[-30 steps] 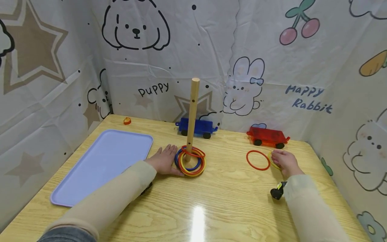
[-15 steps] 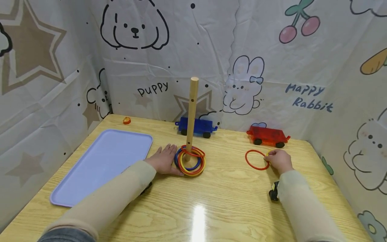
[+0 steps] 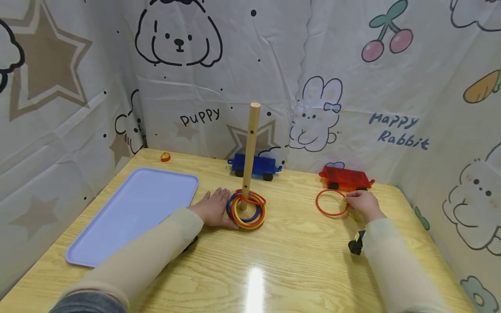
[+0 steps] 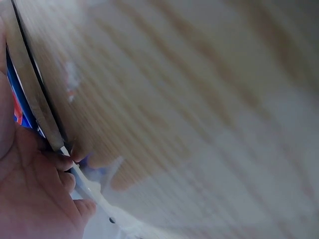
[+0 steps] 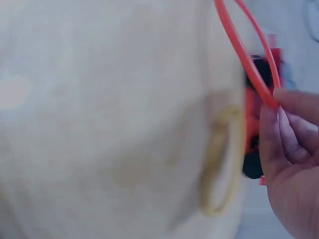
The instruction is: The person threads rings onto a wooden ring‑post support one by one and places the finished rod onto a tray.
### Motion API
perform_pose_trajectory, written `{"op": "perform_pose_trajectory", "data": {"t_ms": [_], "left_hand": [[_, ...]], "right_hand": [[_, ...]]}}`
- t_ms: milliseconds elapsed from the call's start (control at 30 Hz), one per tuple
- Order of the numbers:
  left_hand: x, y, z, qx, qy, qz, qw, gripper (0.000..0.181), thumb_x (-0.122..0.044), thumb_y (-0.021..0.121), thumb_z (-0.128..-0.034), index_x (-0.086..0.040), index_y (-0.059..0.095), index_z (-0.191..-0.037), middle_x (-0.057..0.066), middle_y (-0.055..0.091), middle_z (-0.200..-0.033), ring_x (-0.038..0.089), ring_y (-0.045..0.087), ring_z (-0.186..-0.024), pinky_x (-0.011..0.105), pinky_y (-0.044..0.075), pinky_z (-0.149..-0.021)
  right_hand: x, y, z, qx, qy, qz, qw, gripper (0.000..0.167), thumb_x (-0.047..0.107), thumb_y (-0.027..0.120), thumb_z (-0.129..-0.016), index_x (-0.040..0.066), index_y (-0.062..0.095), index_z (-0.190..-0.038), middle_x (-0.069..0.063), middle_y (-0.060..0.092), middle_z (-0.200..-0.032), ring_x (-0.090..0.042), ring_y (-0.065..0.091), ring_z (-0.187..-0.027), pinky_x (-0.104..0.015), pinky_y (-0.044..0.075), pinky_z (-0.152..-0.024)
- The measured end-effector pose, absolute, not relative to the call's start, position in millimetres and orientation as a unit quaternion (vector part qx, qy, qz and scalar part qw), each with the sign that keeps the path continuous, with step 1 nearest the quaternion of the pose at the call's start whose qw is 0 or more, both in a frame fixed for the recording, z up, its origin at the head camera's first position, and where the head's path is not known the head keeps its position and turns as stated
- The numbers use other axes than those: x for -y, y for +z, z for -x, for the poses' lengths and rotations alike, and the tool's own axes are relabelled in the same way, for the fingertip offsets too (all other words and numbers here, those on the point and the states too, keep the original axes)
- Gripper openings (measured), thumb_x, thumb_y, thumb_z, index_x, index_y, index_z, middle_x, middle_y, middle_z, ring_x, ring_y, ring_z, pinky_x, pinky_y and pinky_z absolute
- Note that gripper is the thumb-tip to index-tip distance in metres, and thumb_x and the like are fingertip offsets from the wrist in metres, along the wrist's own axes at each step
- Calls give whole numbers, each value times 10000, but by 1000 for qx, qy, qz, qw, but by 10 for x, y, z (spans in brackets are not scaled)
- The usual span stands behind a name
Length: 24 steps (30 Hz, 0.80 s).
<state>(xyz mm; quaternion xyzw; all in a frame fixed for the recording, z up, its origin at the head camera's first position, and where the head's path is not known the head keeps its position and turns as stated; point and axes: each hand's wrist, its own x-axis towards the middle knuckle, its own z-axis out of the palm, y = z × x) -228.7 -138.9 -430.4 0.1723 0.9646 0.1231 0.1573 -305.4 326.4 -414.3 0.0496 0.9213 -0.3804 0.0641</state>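
My right hand (image 3: 364,205) pinches a red ring (image 5: 240,47) between thumb and fingers, at the right of the table. In the head view the red ring's far side (image 3: 316,203) points left, and the ring looks lifted off the table. Below that hand lies a yellow ring (image 5: 212,172), partly hidden in the head view. My left hand (image 3: 213,209) rests with fingers extended beside the foot of an upright wooden peg (image 3: 250,152). Around the peg's foot lie several red, yellow and blue rings (image 3: 252,226), close against the left hand.
A lilac tray (image 3: 137,208) lies at the left. Along the back stand a blue toy wagon (image 3: 264,166) and a red toy wagon (image 3: 346,177). A small orange piece (image 3: 165,157) sits at the back left. The peg stands tall mid-table.
My right hand has moved left from the yellow ring to the red ring and now raises it slightly. The left hand stays in place beside the peg.
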Motion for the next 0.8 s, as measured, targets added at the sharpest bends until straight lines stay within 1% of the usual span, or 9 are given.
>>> {"op": "perform_pose_trajectory", "data": {"t_ms": [67,133,233,333,433,600,633,700,800], "left_hand": [[1390,-4305,2287,-964,122,-173,159,1180,-621,753,-875,86,167,-1615,264,155,-1678,401,96,-1560,587,116,-1230],[1397,-4311,2292,-964,118,-176,159,1178,-620,745,-883,90,155,-1615,267,143,-1679,403,85,-1561,586,108,-1231],[1410,-4320,2303,-966,111,-180,152,1170,-626,733,-890,90,156,-1614,271,143,-1678,407,85,-1560,588,110,-1230],[1418,-4329,2311,-966,104,-183,147,1166,-639,721,-891,87,165,-1615,273,153,-1676,410,96,-1558,597,119,-1226],[1416,-4338,2309,-966,106,-182,147,1175,-646,729,-881,90,177,-1612,275,164,-1673,413,108,-1556,607,128,-1221],[1402,-4376,2311,-967,101,-181,149,1183,-652,730,-876,89,175,-1613,271,166,-1674,407,110,-1558,600,132,-1223],[1398,-4382,2311,-967,101,-181,148,1181,-652,730,-876,90,178,-1612,271,169,-1673,406,113,-1557,600,134,-1223],[1394,-4390,2313,-967,101,-180,147,1181,-652,729,-877,87,174,-1614,270,165,-1675,403,109,-1559,598,130,-1224],[1389,-4393,2317,-967,105,-179,146,1183,-649,732,-876,86,171,-1615,269,163,-1675,400,107,-1559,600,125,-1224]], "right_hand": [[-3239,-4025,3067,-889,-447,-55,87,387,99,641,-1022,-183,581,-1279,-93,677,-972,-105,646,-764,-301,593,-798],[-3183,-3897,3094,-863,-492,-50,105,423,79,617,-1039,-201,522,-1341,-39,666,-984,-47,649,-745,-281,594,-808],[-3065,-3703,3132,-844,-522,-40,115,441,78,601,-1051,-185,482,-1385,8,661,-964,-32,652,-751,-230,582,-791],[-2933,-3521,3156,-826,-551,-31,115,420,80,598,-1052,-148,484,-1385,48,652,-929,-39,643,-764,-189,568,-747],[-2784,-3342,3156,-795,-596,-28,112,324,73,596,-1050,-74,525,-1330,67,639,-916,-45,641,-778,-181,565,-753],[-2481,-3013,3111,-726,-680,-19,99,78,50,593,-1046,79,618,-1114,45,645,-904,-78,630,-787,-187,568,-772],[-2410,-2938,3092,-713,-695,-15,97,70,46,598,-1043,97,638,-1071,36,652,-905,-87,627,-784,-191,569,-774],[-2258,-2777,3042,-689,-719,-1,93,117,37,608,-1038,118,685,-1003,22,659,-906,-99,617,-779,-191,567,-763],[-2029,-2523,2953,-642,-760,31,99,183,-2,613,-1026,110,730,-942,-11,666,-894,-115,618,-756,-194,573,-738]]}}
